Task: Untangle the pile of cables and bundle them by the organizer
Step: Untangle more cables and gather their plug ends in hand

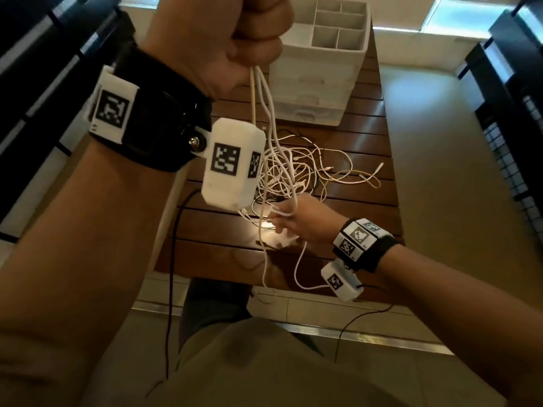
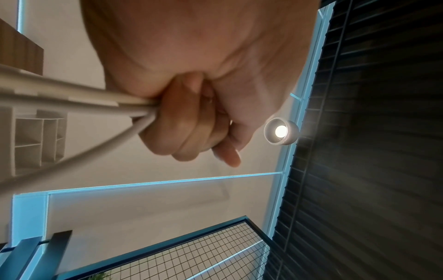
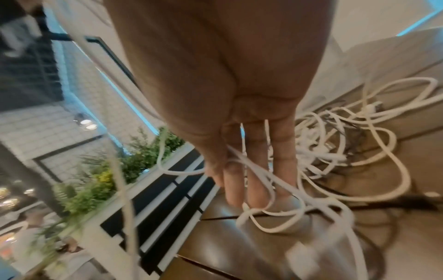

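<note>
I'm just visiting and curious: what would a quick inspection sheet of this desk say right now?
Surface: brown slatted table.
Job's things: white organizer with open compartments at the far end; none visibly holds a cable.
Clutter: nothing seen.
Grips: left hand raised, fist gripping several white strands; right hand low, straight fingers threaded through loops.
Cables: tangled cables on the table, mostly white, some dark; strands rise to the left hand.
Surroundings: tiled floor, wall lamp, plants.

left hand (image 1: 232, 33) cut by top edge, near cables (image 3: 282, 212) blurred — plug ends indistinct
</note>
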The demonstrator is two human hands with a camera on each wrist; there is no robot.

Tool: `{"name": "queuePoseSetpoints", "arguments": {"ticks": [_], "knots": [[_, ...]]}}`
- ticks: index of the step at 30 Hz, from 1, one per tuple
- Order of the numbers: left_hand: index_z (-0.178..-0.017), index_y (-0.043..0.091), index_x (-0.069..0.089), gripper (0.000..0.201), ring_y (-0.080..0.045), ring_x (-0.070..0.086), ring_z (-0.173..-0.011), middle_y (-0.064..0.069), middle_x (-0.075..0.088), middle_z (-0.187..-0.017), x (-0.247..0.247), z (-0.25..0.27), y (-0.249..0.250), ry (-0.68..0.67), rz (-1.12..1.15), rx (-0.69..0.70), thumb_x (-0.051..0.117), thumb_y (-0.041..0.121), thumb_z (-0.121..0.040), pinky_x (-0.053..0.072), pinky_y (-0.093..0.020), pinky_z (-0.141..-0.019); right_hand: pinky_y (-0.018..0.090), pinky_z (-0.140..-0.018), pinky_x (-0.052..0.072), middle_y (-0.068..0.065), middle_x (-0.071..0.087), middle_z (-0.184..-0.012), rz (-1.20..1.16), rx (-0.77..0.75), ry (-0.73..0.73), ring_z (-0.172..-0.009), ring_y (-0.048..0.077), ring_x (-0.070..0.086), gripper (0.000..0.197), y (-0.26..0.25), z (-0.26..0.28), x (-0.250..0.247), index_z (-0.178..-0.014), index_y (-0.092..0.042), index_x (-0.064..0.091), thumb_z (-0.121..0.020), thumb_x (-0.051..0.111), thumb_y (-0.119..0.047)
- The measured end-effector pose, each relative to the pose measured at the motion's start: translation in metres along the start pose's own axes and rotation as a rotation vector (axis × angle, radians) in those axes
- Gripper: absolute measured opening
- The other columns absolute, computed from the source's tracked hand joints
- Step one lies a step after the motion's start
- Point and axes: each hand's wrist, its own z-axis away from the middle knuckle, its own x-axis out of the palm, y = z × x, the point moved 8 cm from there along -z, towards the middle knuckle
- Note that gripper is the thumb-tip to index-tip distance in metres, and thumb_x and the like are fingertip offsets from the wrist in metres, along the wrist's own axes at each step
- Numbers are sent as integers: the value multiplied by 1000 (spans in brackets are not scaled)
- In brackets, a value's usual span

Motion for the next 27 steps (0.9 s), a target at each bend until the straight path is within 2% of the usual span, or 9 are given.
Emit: {"name": "queuePoseSetpoints", "arguments": {"ticks": [4,8,11,13,15,20,22,25,27], "knots": [[-72,23,26,39,-4,24,-45,13,28,-55,1,-2,-5,46,20,-17,18,13,-110,24,-14,-46,47,-76,59,-3,73,-87,-30,-132,-30,-79,14,69,36,-24,11,10,-95,-24,74,-97,55,-55],[-71,24,30,40,-1,29,-45,17,33,-53,-10,0,-5,7,-21,2,15,16,-107,28,-13,-47,35,-68,50,-5,56,-84,158,-219,153,-73,11,53,36,-40,26,-13,-86,-15,70,-105,55,-42],[-69,27,35,45,1,31,-44,18,35,-52,-22,1,-3,15,28,1,15,18,-108,29,-11,-47,22,-70,54,-15,64,-81,-68,-82,-306,-74,2,64,24,-36,44,26,-88,-33,71,-105,55,-40],[-62,31,47,58,2,34,-44,19,39,-52,-28,0,0,-6,39,8,13,18,-108,30,-9,-47,32,-70,60,2,70,-89,-108,34,-639,-73,8,65,22,-29,67,75,-100,-32,72,-105,55,-44],[-60,32,55,68,3,36,-44,20,42,-53,-31,1,3,-33,34,25,10,18,-107,31,-8,-47,39,-77,60,12,71,-104,1,52,-757,-83,16,65,34,-19,78,104,-122,-21,70,-105,55,-46],[-74,24,40,44,-3,25,-44,13,29,-53,-23,2,-3,100,14,-37,19,15,-111,25,-15,-43,32,-77,51,-11,65,-96,188,158,-582,-91,16,63,34,6,45,51,-104,-32,64,-83,79,-55],[-77,21,46,42,-7,20,-43,9,24,-55,-16,0,-13,143,-6,-82,26,22,-113,21,-19,-40,31,-77,51,-7,64,-110,298,193,-359,-99,17,62,63,5,28,-10,-126,-31,58,-75,86,-54],[-72,19,52,49,-14,14,-44,3,17,-57,-3,0,-24,149,49,-129,37,38,-114,15,-24,-38,30,-111,44,-1,42,-153,163,-65,31,-137,15,45,95,-54,26,-103,-154,-28,36,-77,88,-46],[-71,19,52,50,-15,14,-45,1,17,-59,8,0,-25,127,86,-129,39,40,-114,15,-27,-38,18,-118,33,-7,39,-159,-124,-248,84,-145,4,38,97,-99,32,-126,-157,-30,30,-80,88,-38]]}}
